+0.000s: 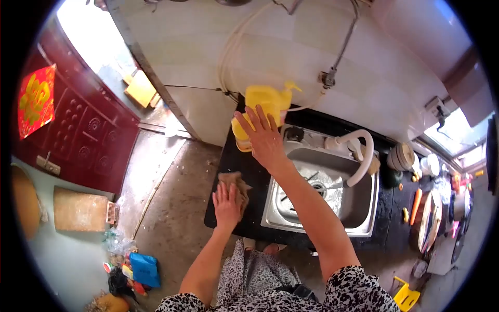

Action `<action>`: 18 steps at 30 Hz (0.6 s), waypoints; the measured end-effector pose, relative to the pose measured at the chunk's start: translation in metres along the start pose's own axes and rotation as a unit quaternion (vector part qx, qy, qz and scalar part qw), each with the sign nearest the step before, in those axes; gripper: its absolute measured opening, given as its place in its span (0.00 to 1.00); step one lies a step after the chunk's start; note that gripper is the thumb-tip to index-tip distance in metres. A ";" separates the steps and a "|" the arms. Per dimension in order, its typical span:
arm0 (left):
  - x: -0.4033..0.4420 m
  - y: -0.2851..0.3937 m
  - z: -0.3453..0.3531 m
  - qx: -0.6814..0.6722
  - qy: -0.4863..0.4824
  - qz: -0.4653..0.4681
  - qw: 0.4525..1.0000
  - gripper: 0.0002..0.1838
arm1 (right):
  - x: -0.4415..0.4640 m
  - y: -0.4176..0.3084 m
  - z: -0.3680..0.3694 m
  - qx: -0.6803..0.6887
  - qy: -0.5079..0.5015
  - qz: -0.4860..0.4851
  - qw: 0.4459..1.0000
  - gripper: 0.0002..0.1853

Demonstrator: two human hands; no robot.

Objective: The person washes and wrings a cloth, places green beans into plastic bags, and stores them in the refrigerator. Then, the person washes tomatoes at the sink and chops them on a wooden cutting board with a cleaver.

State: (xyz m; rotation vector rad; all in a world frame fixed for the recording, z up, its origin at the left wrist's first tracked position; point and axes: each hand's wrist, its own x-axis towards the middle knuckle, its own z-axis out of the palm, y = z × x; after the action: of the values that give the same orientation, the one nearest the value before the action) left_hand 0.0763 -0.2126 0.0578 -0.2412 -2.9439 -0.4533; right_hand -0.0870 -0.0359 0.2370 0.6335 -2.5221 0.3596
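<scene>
My left hand (pixel 227 207) lies flat with its fingers spread on a brown cloth (pixel 240 191), pressing it onto the black countertop (pixel 253 210) left of the sink. Farther back, my right hand (pixel 264 139) reaches over the counter with fingers apart, in front of a yellow bottle (pixel 266 96) with a pump top. A yellow-lidded container (pixel 240 131) stands beside its fingers; whether they touch it is hard to tell. The steel sink (pixel 364 210) is under my right forearm, and a white curved faucet (pixel 367 151) arches over it.
Stacked bowls (pixel 400 156), a carrot (pixel 416 206) and a cutting board (pixel 430 221) are right of the sink. A wall pipe valve (pixel 328 78) is behind. A red door (pixel 78 119) stands at the left, with a blue bag (pixel 144 269) on the floor below.
</scene>
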 end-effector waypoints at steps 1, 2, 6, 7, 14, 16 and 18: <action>0.011 0.000 0.004 0.003 0.008 -0.019 1.000 0.37 | -0.010 0.003 -0.002 0.008 0.017 0.008 1.000 0.38; 0.024 0.004 0.010 -0.005 0.017 -0.038 0.999 0.37 | -0.022 0.004 -0.003 0.011 0.035 0.015 0.999 0.38; 0.065 0.027 0.018 -0.023 -0.058 0.058 0.996 0.35 | -0.126 -0.003 -0.003 0.158 -0.003 0.101 0.982 0.35; 0.070 0.034 0.013 -0.047 -0.084 0.108 0.989 0.33 | -0.159 -0.009 -0.004 0.139 -0.053 0.131 0.980 0.36; -0.021 0.036 0.004 -0.128 -0.019 0.177 0.976 0.25 | -0.317 -0.054 -0.026 0.234 -0.135 0.242 0.932 0.24; -0.060 0.049 0.011 -0.131 0.013 0.094 0.987 0.24 | -0.339 -0.059 -0.032 0.267 -0.123 0.263 0.919 0.21; -0.085 0.073 0.020 -0.139 0.025 0.072 0.987 0.23 | -0.357 -0.059 -0.043 0.287 -0.101 0.280 0.910 0.17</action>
State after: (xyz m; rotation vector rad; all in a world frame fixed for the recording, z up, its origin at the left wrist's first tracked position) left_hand 0.1697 -0.1496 0.0453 -0.4643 -2.7810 -0.8354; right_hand 0.2318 0.0599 0.0889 0.1199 -2.7637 1.3391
